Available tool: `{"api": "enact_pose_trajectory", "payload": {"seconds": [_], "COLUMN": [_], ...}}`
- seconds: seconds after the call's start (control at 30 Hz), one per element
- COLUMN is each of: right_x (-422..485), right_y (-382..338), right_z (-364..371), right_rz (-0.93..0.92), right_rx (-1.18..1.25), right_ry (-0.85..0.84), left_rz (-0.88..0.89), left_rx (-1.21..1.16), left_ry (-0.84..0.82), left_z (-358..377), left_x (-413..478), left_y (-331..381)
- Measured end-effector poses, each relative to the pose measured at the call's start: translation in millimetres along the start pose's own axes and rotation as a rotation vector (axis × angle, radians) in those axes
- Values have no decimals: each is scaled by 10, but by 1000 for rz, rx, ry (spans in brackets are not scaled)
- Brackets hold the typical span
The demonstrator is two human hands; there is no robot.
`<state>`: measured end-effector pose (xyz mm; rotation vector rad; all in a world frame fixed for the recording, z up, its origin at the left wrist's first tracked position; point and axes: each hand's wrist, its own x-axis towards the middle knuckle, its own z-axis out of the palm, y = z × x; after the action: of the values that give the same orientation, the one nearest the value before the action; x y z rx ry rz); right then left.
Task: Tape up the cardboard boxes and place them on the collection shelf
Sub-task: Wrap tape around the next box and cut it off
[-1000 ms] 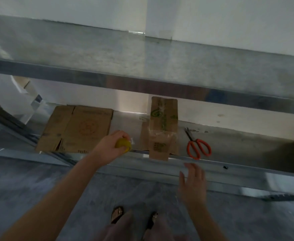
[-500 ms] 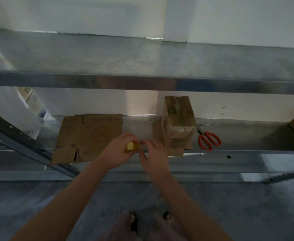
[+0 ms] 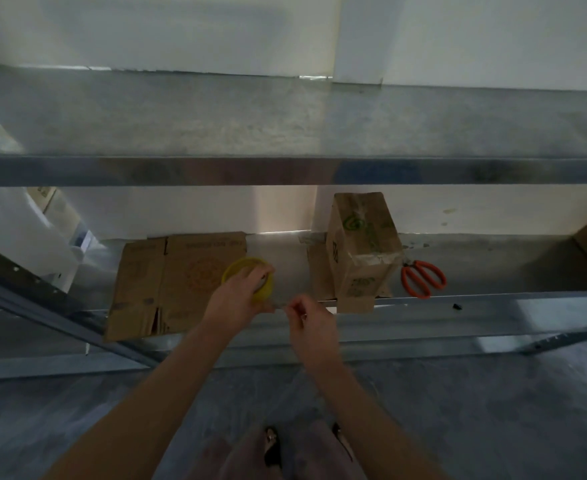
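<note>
The box (image 3: pixel 361 244) was on the lower shelf (image 3: pixel 493 308), right of centre, with its near end at the front rim, possibly just over it. In view its long axis ran from the rim back toward the wall. Whether it stood on end or lay flat could not be told from above. Its top showed some shiny tape already.

The right hand (image 3: pixel 314 323) was the nearer one to it, just left of the box's near end and on the near side of the rim. Its thumb and fingers pinched the free end of the tape (image 3: pixel 280 308). The left hand (image 3: pixel 233 303) gripped the yellow roll (image 3: pixel 240 263), fingers curled over it, further left. A short strip ran left to right between the two hands, crosswise to the box's axis.

So the box lay right and a little beyond the pinching fingers. The likely next step was to draw out more tape and carry it rightward (the strip would need turning to follow a seam).

Scissors (image 3: pixel 423 278) with orange handles lay just right of the box. A flattened carton (image 3: pixel 167 282) lay on the shelf behind the left hand.
</note>
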<state>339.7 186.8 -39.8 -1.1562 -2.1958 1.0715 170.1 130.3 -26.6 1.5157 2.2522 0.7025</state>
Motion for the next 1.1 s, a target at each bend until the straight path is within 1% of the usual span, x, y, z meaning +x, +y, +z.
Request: {"api": "enact_pose_trajectory", "payload": {"seconds": [0.07, 0.13, 0.2, 0.27, 0.33, 0.5, 0.63, 0.7, 0.77, 0.83, 0.9, 0.97, 1.0, 1.03, 1.1], "right_x": [86, 213, 355, 479, 570, 652, 617, 605, 586, 523, 390, 198, 104, 26, -54], "right_y": [69, 143, 192, 216, 223, 351, 410, 437, 445, 393, 322, 266, 253, 259, 282], "right_z": [60, 147, 244, 336, 414, 553, 560, 513, 439, 318, 121, -142, -293, -463, -856], "right_rz": [111, 236, 355, 440, 480, 537, 524, 521, 440, 307, 65, -195, -303, -375, -452], "right_rx": [13, -3, -35, -71, -106, -117, -164, -248, -353, -403, -445, -509, -533, -553, -568], "right_ry": [-19, -48, -72, -88, -106, -80, -42, -71, -153, -177, -97, 18, 48, 71, 131], "left_rz": [58, 123, 110, 52, 17, 24, 128, 183, 217, 211, 192, 206, 230, 262, 320], "left_rx": [151, 223, 228, 225, 249, 227, 216, 247, 349, 456, 479, 449, 445, 446, 454], "left_ry": [7, 4, -34, -74, -76, -108, -101, -106, -122, -136, -90, 14, 67, 110, 167], "left_z": [129, 258, 360, 439, 510, 643, 644, 635, 618, 565, 469, 381, 344, 310, 275], "left_x": [32, 102, 218, 322, 390, 425, 397, 408, 413, 348, 225, 82, 6, -65, -161], "left_y": [-80, -180, -282, -344, -401, -551, -628, -651, -654, -599, -437, -192, -36, 147, 526]}}
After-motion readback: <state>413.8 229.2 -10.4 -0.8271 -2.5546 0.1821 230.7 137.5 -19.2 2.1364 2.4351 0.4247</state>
